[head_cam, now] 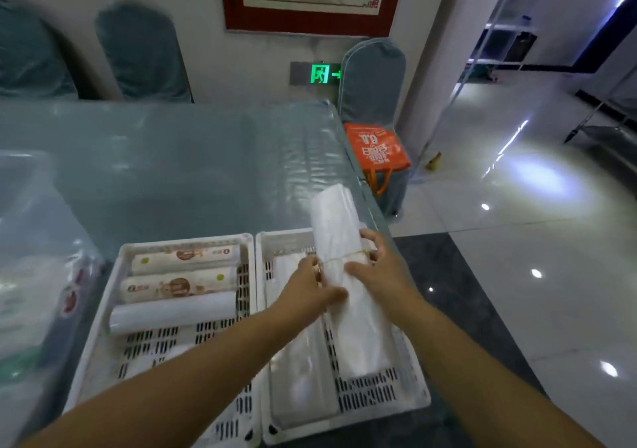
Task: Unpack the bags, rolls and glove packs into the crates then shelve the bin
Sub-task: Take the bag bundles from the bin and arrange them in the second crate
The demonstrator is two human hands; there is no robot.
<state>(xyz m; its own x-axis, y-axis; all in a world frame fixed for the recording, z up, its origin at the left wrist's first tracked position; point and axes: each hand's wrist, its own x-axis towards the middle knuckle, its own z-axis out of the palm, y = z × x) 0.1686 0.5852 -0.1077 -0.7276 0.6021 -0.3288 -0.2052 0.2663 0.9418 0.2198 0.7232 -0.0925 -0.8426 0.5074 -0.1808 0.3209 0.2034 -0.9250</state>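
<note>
white bag bundle (339,241), rubber-banded, semi-translucent

On the table (193,158) in front of you, two crates sit side by side, touching. The left crate (103,313) holds three rolls (175,287) lying crosswise at its far end, one behind another. The right crate (382,399) holds flat bags (300,372) along its left side. Your left hand (310,285) and right hand (375,272) hold a bundle (339,227) over the right crate's right side; its near end seems to rest in the crate. A bin (31,241) stands left of the crates. A chair (374,82) stands past the table's far right corner, a bag (375,148) on its seat.
</note>
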